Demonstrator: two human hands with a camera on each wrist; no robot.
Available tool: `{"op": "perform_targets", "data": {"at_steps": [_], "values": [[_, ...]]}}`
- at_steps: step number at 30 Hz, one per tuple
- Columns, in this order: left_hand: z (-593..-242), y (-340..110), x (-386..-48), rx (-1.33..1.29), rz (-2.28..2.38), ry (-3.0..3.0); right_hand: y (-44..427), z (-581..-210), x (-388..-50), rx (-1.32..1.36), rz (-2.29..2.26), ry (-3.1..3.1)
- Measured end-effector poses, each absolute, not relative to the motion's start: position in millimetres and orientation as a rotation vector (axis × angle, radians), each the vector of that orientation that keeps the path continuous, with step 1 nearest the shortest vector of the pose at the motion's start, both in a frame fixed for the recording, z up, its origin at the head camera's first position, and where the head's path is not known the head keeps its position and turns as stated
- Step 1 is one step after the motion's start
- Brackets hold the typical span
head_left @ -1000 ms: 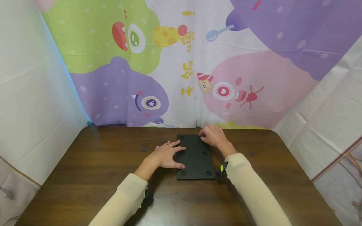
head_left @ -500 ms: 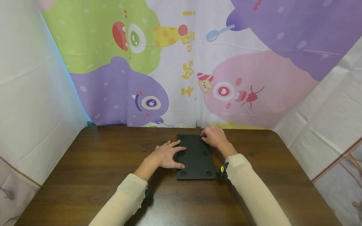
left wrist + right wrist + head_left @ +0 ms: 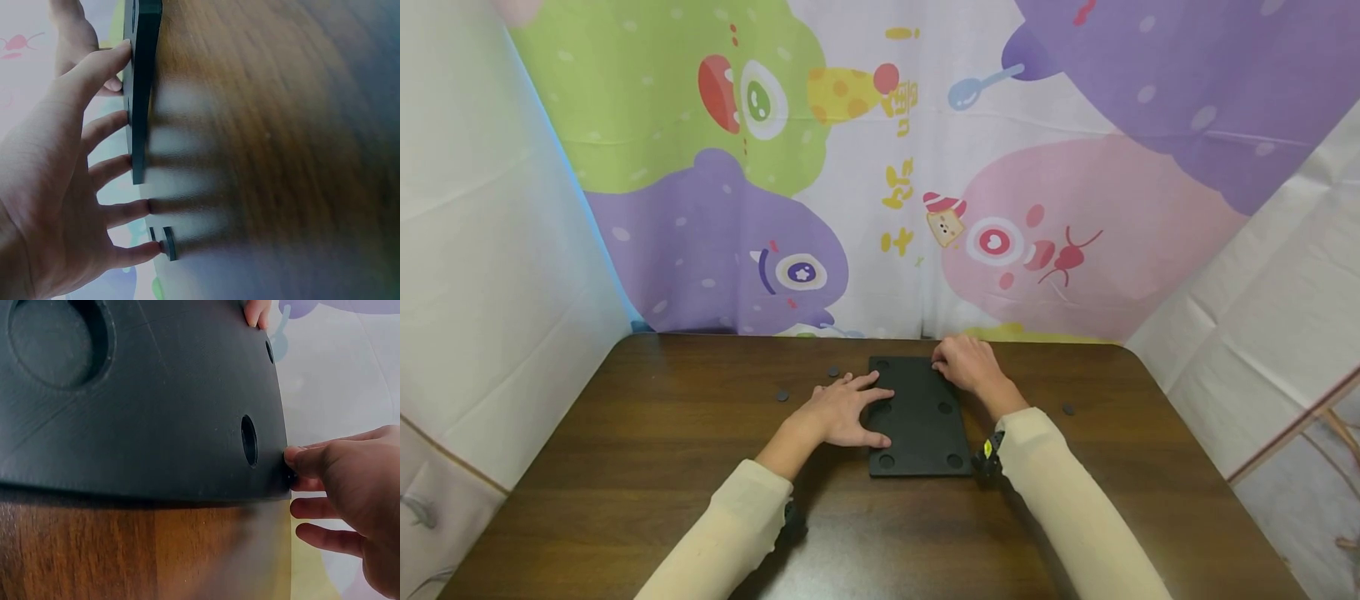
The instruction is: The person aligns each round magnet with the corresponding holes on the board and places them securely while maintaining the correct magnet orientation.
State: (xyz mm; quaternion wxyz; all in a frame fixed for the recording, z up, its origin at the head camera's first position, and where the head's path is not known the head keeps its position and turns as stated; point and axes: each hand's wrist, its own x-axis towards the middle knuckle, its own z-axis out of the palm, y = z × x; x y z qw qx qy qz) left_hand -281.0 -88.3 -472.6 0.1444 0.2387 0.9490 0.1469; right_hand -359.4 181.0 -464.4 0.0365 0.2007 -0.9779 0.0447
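A flat black board [image 3: 917, 425] with round recesses lies on the table, its long sides running away from me. My left hand [image 3: 842, 414] rests with fingers spread on its left edge; the thumb and two fingertips touch the board. The other two fingertips lie past it, one looking close to a small dark disc [image 3: 169, 244] in the left wrist view. At the far right corner, my right hand [image 3: 967, 364] pinches the board's edge between thumb and curled forefinger, its other fingers off the board. Whether something small is also between those fingertips is hidden.
Two small dark discs lie left of the board, a nearer disc [image 3: 782, 396] and a farther disc [image 3: 832, 372]. Another disc [image 3: 1068, 409] lies to the right. A printed curtain [image 3: 887, 292] hangs behind the brown wooden table [image 3: 647, 467].
My right hand has shifted very slightly right and nearer at the board's far right corner, then stayed there. The left hand and the discs have not visibly moved.
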Motion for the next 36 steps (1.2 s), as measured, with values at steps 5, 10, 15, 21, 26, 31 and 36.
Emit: {"op": "perform_targets", "data": {"at_steps": [5,10,15,21,26,31,36], "values": [[-470.7,-89.5,-280.4,0.7,0.445,2.733,180.8,-465.1,-361.0,0.614,0.156,-3.005],[-471.9,-88.2,-281.1,0.697,0.422,2.735,185.0,-472.5,-366.9,0.633,0.189,-2.969],[-473.0,-87.0,-281.0,0.689,0.394,2.747,185.4,-473.6,-366.8,0.632,0.199,-2.95],[-472.4,-87.4,-280.5,0.688,0.404,2.741,179.8,-468.8,-359.5,0.58,0.186,-2.982],[-471.0,-87.9,-279.9,0.689,0.409,2.739,178.5,-469.2,-358.9,0.573,0.18,-2.982],[-471.8,-88.3,-279.9,0.688,0.412,2.739,178.1,-468.5,-358.0,0.583,0.188,-2.979],[-470.9,-88.1,-278.5,0.687,0.412,2.737,178.3,-468.6,-356.9,0.584,0.203,-2.981]]}}
